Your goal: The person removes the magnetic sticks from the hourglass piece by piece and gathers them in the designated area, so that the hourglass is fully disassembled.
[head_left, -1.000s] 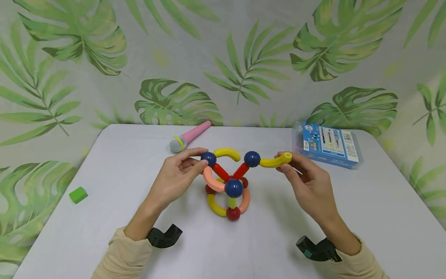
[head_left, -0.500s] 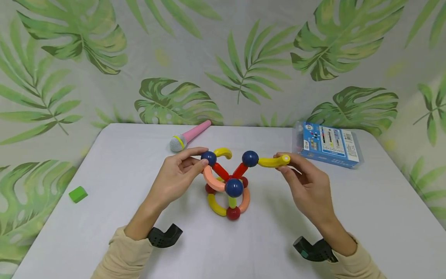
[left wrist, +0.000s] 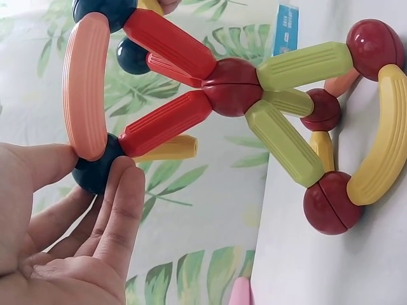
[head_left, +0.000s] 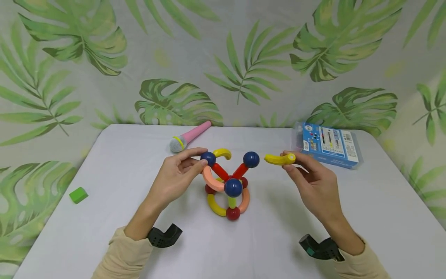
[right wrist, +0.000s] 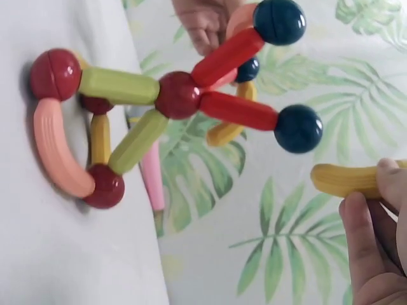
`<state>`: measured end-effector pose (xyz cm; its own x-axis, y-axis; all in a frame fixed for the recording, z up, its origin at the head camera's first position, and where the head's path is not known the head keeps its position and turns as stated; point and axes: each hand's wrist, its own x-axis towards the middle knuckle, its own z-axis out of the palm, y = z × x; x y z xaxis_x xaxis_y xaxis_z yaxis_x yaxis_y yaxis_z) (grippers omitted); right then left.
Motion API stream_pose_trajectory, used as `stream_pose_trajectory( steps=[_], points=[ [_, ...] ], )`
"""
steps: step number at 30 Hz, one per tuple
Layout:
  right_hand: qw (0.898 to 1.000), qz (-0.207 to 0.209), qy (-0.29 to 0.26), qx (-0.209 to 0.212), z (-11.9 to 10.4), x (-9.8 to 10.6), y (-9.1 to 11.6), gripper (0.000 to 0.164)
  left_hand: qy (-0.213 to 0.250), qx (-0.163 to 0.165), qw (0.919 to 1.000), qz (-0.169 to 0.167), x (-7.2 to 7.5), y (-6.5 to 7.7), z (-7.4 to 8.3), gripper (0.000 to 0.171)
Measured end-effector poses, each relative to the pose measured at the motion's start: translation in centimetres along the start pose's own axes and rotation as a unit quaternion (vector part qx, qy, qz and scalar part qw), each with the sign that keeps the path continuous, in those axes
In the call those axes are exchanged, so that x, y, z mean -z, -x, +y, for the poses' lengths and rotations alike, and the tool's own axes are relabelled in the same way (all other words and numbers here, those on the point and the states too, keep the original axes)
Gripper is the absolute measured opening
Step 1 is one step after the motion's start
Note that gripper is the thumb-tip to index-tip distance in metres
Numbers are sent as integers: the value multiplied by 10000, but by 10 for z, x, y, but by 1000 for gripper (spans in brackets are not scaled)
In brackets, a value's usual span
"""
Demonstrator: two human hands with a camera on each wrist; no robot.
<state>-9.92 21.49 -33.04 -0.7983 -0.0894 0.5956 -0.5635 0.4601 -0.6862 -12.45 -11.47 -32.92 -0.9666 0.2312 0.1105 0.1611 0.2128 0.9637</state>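
A toy of ball joints and ribbed rods stands mid-table, its dark red centre ball (left wrist: 232, 87) joining green legs (left wrist: 305, 67) below to red arms (head_left: 240, 170) above. With fingertips and thumb my left hand (head_left: 174, 174) pinches its left blue ball (head_left: 208, 159). From that ball a salmon curved rod (head_left: 211, 180) runs to the front blue ball (head_left: 233, 187), and a yellow curved rod (head_left: 223, 152) sticks out behind. My right hand (head_left: 315, 186) pinches another yellow curved rod (right wrist: 343, 180), a short gap away from the right blue ball (head_left: 251, 159).
The toy's base ring of dark red balls and curved rods (head_left: 216, 207) rests on the white table (head_left: 258, 248). At the back lie a pink toy microphone (head_left: 189, 136) and a blue box (head_left: 329, 143) in clear plastic. A green block (head_left: 78, 195) is at the left.
My right hand has drawn its yellow rod rightward, off the right blue ball it touched before. The yellow rod on the left ball has swung back. My left hand stays put.
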Motion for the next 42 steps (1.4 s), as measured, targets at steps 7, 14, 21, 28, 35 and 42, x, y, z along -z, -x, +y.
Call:
stream_pose_trajectory(
  steps=[7, 14, 21, 28, 35, 42],
  points=[
    [9878, -490, 927, 1152, 27, 18, 4, 28, -153, 59, 9999, 32, 7, -4, -4, 39],
    [9551, -1315, 1674, 2060, 69, 17, 10, 44, -103, 135, 9998, 49, 17, -4, -8, 40],
    [9304, -1900, 2157, 2273, 90, 17, 18, 44, -159, 223, 9996, 33, 19, -3, -11, 41],
    [9337, -2333, 1970, 1868, 100, 17, 25, 37, -146, 140, 9998, 4, 20, -4, -10, 41],
    [9472, -2409, 1726, 1222, 103, 15, 26, 34, -154, 134, 9998, 7, 20, -4, -9, 41],
    [9550, -2370, 1690, 570, 104, 14, 27, 41, -163, 167, 9997, 31, 21, -3, -9, 41]
  ],
)
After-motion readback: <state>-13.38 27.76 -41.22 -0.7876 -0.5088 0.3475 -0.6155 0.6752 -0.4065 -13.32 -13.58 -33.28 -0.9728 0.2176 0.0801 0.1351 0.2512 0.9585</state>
